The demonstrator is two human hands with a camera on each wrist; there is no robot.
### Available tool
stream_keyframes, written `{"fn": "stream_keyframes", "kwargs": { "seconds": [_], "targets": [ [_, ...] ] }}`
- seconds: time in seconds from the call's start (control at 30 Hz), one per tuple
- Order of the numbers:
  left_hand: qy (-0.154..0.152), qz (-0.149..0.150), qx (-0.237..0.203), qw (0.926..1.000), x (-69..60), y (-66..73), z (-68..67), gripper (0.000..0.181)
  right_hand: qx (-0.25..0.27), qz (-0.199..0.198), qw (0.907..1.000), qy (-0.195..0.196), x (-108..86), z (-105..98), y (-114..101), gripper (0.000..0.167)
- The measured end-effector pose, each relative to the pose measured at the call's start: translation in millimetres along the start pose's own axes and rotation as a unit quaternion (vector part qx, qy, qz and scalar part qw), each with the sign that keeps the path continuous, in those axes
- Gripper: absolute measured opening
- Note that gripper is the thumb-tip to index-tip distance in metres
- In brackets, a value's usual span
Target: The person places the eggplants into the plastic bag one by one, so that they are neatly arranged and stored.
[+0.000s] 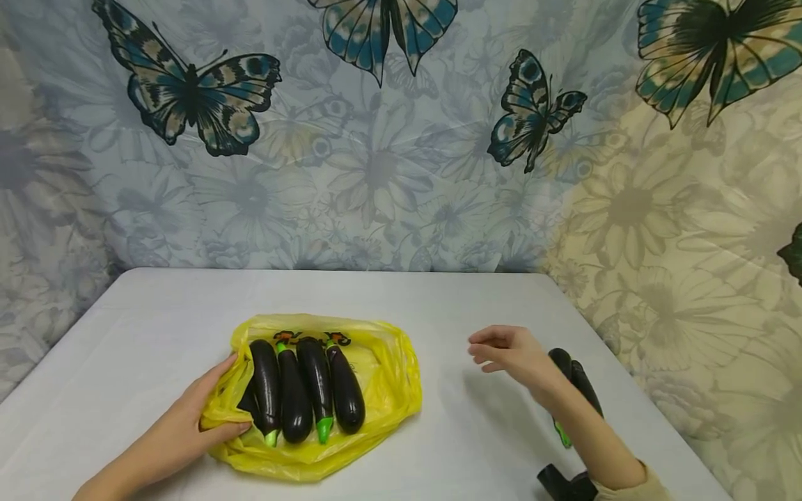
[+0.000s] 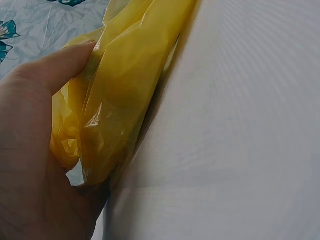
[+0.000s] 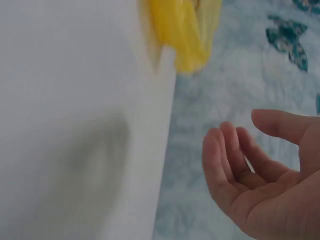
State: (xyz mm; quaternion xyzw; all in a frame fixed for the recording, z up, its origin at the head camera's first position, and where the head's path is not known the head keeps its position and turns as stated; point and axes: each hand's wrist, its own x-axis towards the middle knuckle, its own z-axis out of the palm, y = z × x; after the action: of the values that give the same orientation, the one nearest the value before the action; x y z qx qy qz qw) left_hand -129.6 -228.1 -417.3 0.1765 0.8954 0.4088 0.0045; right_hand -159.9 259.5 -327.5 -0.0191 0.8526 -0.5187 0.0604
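Observation:
A yellow plastic bag lies on the white table, its mouth spread wide. Several dark purple eggplants with green stem ends lie side by side in it. My left hand grips the bag's left edge; in the left wrist view the thumb presses on the crumpled yellow film, and the other fingers are partly hidden. To the right of the bag, my right hand hovers above the table with loosely bent fingers. Nothing lies between its fingers, as the right wrist view also shows.
Beside the right forearm lie two long dark eggplants, partly covered by the arm. A black object, its kind unclear, sits at the lower right under the sleeve. Behind the white table hangs a butterfly-print cloth.

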Motion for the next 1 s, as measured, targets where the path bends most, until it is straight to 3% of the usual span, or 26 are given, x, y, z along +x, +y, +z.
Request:
{"fn": "stream_keyframes", "kwargs": {
  "seconds": [0.17,0.4,0.53,0.67,1.0],
  "targets": [
    [0.007,0.005,0.006,0.9999,-0.1,1.0,-1.6,0.097,-0.035,-0.003,0.9992,0.016,-7.6,-57,23,0.039],
    [0.008,-0.001,0.01,0.9999,-2.0,2.3,-0.7,0.096,-0.069,0.005,0.9971,0.03,-16.8,-97,55,0.046],
    [0.007,-0.002,0.007,1.0,-3.3,2.5,1.1,0.096,-0.098,0.021,0.9937,0.051,-24.2,-109,66,0.047],
    [0.009,-0.003,0.003,1.0,-5.0,2.1,1.3,0.096,-0.11,0.021,0.9926,0.047,-27.0,-115,69,0.049],
    [0.001,-0.014,0.011,0.9998,-1.4,2.8,0.6,0.096,-0.043,0.03,0.9979,0.038,-30.7,-116,73,0.054]
  ]
}}
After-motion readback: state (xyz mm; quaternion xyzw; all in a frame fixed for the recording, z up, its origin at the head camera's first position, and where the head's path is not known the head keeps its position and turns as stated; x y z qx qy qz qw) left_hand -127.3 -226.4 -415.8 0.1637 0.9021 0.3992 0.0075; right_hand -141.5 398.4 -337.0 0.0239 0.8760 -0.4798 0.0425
